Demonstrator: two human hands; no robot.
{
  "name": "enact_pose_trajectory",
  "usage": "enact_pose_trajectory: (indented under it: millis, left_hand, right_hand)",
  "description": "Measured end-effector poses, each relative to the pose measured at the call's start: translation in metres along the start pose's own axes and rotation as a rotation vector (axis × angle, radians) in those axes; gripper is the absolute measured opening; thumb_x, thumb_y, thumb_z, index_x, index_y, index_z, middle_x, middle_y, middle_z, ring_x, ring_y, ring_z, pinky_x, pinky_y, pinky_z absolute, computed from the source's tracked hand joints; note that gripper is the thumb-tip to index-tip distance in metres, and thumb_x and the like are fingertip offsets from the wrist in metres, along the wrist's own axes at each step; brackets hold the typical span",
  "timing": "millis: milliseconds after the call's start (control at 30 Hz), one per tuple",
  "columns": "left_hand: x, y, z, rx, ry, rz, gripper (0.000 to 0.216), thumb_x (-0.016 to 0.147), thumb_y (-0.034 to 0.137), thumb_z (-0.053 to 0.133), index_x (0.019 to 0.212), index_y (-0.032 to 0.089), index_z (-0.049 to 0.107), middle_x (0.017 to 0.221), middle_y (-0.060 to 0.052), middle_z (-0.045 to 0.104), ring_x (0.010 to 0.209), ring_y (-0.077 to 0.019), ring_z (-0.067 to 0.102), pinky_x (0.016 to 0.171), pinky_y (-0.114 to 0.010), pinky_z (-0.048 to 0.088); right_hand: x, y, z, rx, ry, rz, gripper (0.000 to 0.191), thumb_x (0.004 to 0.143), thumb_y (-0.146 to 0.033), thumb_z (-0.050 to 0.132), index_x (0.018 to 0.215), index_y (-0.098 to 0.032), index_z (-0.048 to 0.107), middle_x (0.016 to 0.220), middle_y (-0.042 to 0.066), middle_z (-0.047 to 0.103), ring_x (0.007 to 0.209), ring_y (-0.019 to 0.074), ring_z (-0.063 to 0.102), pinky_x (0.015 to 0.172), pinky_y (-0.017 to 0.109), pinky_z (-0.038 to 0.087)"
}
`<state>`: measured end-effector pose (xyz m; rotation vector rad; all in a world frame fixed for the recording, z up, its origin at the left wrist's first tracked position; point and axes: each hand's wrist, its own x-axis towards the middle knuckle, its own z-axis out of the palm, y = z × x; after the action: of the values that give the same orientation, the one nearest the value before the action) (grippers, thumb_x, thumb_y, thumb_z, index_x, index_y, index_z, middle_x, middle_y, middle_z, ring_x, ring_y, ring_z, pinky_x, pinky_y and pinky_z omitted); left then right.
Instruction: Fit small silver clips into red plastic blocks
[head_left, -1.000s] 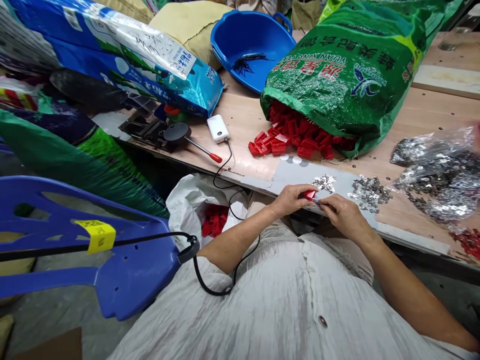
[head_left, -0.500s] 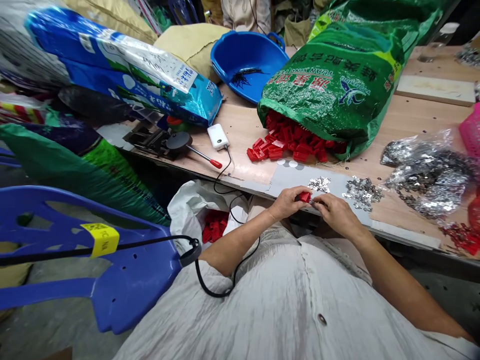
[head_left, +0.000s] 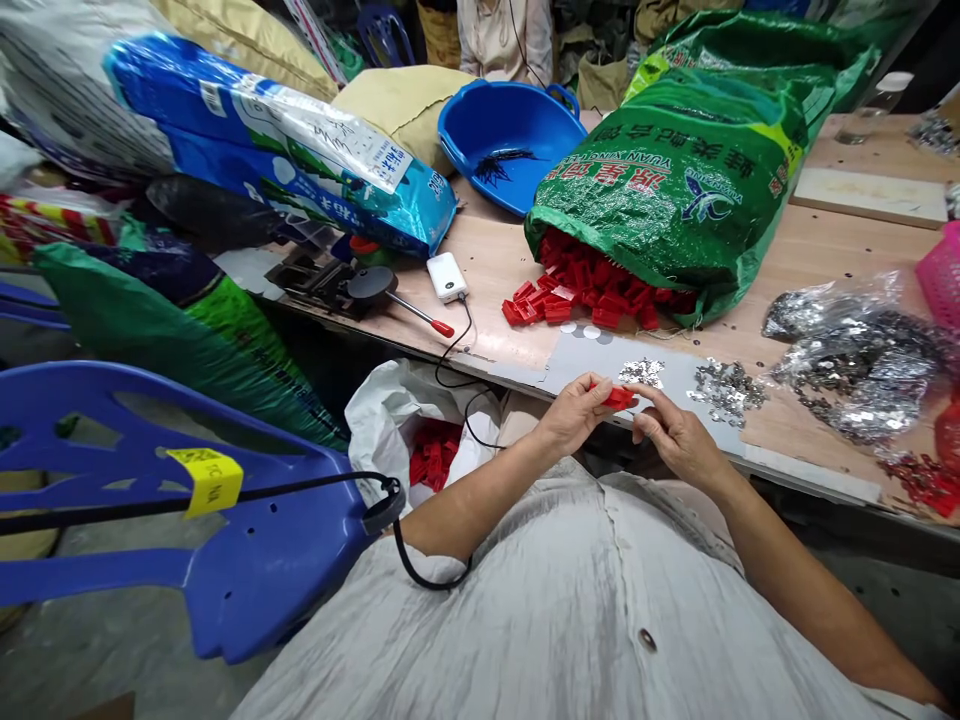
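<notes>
My left hand (head_left: 576,414) pinches a small red plastic part (head_left: 619,399) just over the table's front edge. My right hand (head_left: 681,438) is close beside it on the right, its index finger stretched to the part's right end and its thumb apart below. Nothing can be made out between the right fingers. Just beyond the hands, a small pile of shiny metal pieces (head_left: 642,372) lies on a grey sheet (head_left: 581,362). A larger pile of metal pieces (head_left: 726,392) is to its right. Further back, loose red plastic parts (head_left: 551,303) spill from a green sack (head_left: 667,190).
A white bag (head_left: 382,405) holding red parts hangs below the table edge at left. On the table (head_left: 491,250) are a lever tool (head_left: 375,287), a white power bank (head_left: 448,277) with a cable, a blue basin (head_left: 499,125) and clear bagged metal pieces (head_left: 862,360). A blue chair (head_left: 277,560) stands left.
The right fingers have loosened from a thin dark piece at the red part's end, and that piece no longer shows. The red part has turned in my left hand. The view has shifted slightly.
</notes>
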<state>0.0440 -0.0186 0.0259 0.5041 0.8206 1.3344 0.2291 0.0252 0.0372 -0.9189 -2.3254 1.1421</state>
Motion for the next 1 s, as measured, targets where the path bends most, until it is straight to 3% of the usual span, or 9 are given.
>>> enact_pose_trajectory:
  millis: [167, 367, 533, 633, 733, 867, 1000]
  left_hand:
    - [-0.007, -0.003, 0.006, -0.202, 0.03, -0.11, 0.028, 0.078, 0.035, 0.078, 0.078, 0.014, 0.059, 0.081, -0.002, 0.07, 0.078, -0.0141, 0.069, 0.087, -0.03, 0.051]
    - [-0.009, -0.004, 0.012, -0.28, 0.061, -0.17, 0.021, 0.085, 0.033, 0.072, 0.086, 0.013, 0.066, 0.085, -0.003, 0.071, 0.081, -0.014, 0.07, 0.094, -0.033, 0.052]
    - [-0.01, -0.008, 0.013, -0.263, 0.033, -0.144, 0.026, 0.078, 0.033, 0.078, 0.077, 0.013, 0.061, 0.085, -0.004, 0.072, 0.087, -0.0171, 0.072, 0.102, -0.037, 0.049]
    - [-0.013, 0.001, 0.005, -0.16, 0.045, -0.119, 0.036, 0.071, 0.036, 0.084, 0.073, 0.014, 0.055, 0.082, -0.004, 0.073, 0.087, -0.0189, 0.073, 0.099, -0.037, 0.05]
    - [-0.022, 0.025, -0.016, 0.014, 0.12, -0.057, 0.039, 0.066, 0.035, 0.087, 0.075, 0.015, 0.054, 0.08, -0.003, 0.073, 0.083, -0.0191, 0.074, 0.091, -0.033, 0.052]
    - [-0.048, 0.067, -0.065, 0.26, 0.327, 0.124, 0.043, 0.063, 0.029, 0.086, 0.095, 0.017, 0.059, 0.085, -0.001, 0.073, 0.079, -0.0155, 0.072, 0.08, -0.028, 0.052]
    - [-0.088, 0.101, -0.119, 0.496, 0.573, 0.192, 0.053, 0.061, 0.031, 0.086, 0.105, 0.019, 0.059, 0.088, -0.001, 0.073, 0.074, -0.0138, 0.069, 0.073, -0.025, 0.051]
  right_hand:
    - [0.0, -0.003, -0.001, -0.03, 0.048, -0.029, 0.04, 0.1, -0.041, 0.042, 0.136, -0.026, 0.051, 0.068, -0.003, 0.065, 0.061, 0.0156, 0.061, 0.066, 0.029, 0.048]
    - [0.0, 0.0, 0.004, -0.075, 0.148, -0.03, 0.036, 0.099, -0.042, 0.043, 0.128, -0.027, 0.058, 0.068, 0.0, 0.065, 0.062, 0.0183, 0.062, 0.061, 0.03, 0.046]
    - [0.001, 0.003, 0.012, 0.026, 0.242, -0.011, 0.034, 0.1, -0.044, 0.042, 0.11, -0.024, 0.068, 0.071, 0.001, 0.065, 0.061, 0.0161, 0.06, 0.06, 0.028, 0.045]
    - [0.001, 0.007, 0.007, 0.093, 0.21, 0.006, 0.039, 0.101, -0.045, 0.039, 0.117, -0.023, 0.067, 0.064, -0.001, 0.059, 0.058, 0.0147, 0.056, 0.061, 0.028, 0.045]
    - [-0.003, 0.021, -0.014, 0.056, 0.241, 0.087, 0.043, 0.101, -0.045, 0.037, 0.129, -0.023, 0.061, 0.07, 0.0, 0.064, 0.064, 0.0156, 0.059, 0.067, 0.028, 0.046]
    - [-0.014, 0.055, -0.049, -0.277, 0.429, 0.254, 0.031, 0.094, -0.042, 0.05, 0.106, -0.022, 0.069, 0.085, 0.006, 0.072, 0.071, 0.0204, 0.063, 0.068, 0.033, 0.045]
    - [-0.021, 0.083, -0.059, -0.537, 0.39, 0.215, 0.022, 0.09, -0.036, 0.054, 0.096, -0.022, 0.07, 0.096, 0.008, 0.071, 0.085, 0.0243, 0.063, 0.074, 0.036, 0.045]
